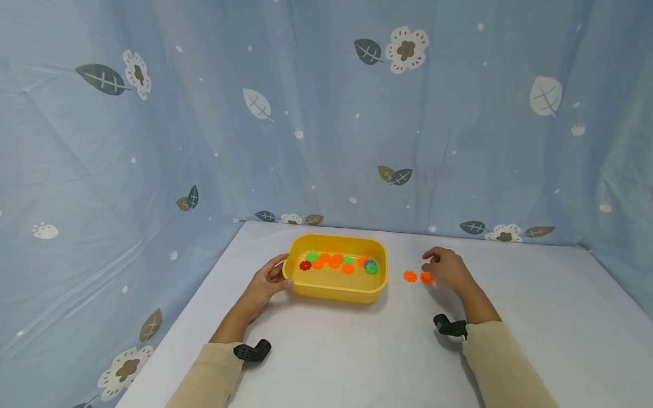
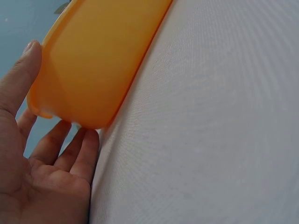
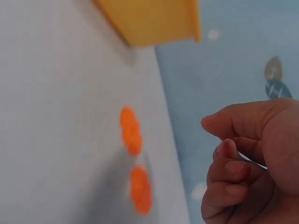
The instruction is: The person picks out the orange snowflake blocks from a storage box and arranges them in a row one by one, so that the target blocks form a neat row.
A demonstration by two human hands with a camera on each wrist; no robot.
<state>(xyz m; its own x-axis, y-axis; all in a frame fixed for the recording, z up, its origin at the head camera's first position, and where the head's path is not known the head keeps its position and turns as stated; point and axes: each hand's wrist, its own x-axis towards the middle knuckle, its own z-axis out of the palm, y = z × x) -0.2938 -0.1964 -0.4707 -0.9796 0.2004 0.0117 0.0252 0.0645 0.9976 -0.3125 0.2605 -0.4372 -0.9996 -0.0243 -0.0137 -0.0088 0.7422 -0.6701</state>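
My left hand (image 1: 262,289) grips the left end of a yellow plastic bin (image 1: 331,290). In the left wrist view its thumb lies at the rim and its fingertips touch the end wall (image 2: 88,93). Several flower-shaped plastic discs lie in the bin, among them a red one (image 1: 305,265), orange ones and a green one (image 1: 372,268). My right hand (image 1: 446,268) hovers right of the bin, fingers bent and holding nothing. Below it on the table are two orange flower discs, one nearer the bin (image 1: 410,276) and one close under the fingers (image 1: 427,278).
A white cloth covers the table (image 1: 336,351). Blue patterned curtain (image 1: 326,130) hangs behind and along the left side. Black wrist cameras sit on the left wrist (image 1: 252,351) and the right wrist (image 1: 450,326).
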